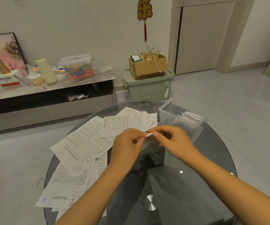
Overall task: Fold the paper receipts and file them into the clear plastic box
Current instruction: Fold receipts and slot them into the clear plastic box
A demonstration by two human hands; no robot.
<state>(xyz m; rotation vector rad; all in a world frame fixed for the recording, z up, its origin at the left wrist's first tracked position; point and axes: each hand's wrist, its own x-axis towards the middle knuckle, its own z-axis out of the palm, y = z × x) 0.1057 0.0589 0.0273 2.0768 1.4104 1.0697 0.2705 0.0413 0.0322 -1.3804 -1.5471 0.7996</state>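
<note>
Both hands meet above the middle of the round glass table [196,184], pinching one small folded receipt [149,134] between them: the left hand [127,143] holds its near end with curled thumb and fingers, and the right hand [173,138] nips the far end the same way, so neither hand is free. The receipt looks already creased down to a narrow strip, so this seems to be a last fold or a pressing of the crease before filing. The clear plastic box [168,111] stands open at the far right of the table, just beyond the right hand, and a small row of folded slips [191,117] already stands upright inside it, leaving much of the box unfilled. Most of the job appears still ahead: a wide spread of loose papers [85,143] lies flat and overlapping across the left and far side of the table, none of them folded as far as can be seen. Some sheets at the near left hang out over the table's curved rim and could slide off if brushed. The bare glass on the near right gives room for folding, and the path from the hands to the box is short and unobstructed.
</note>
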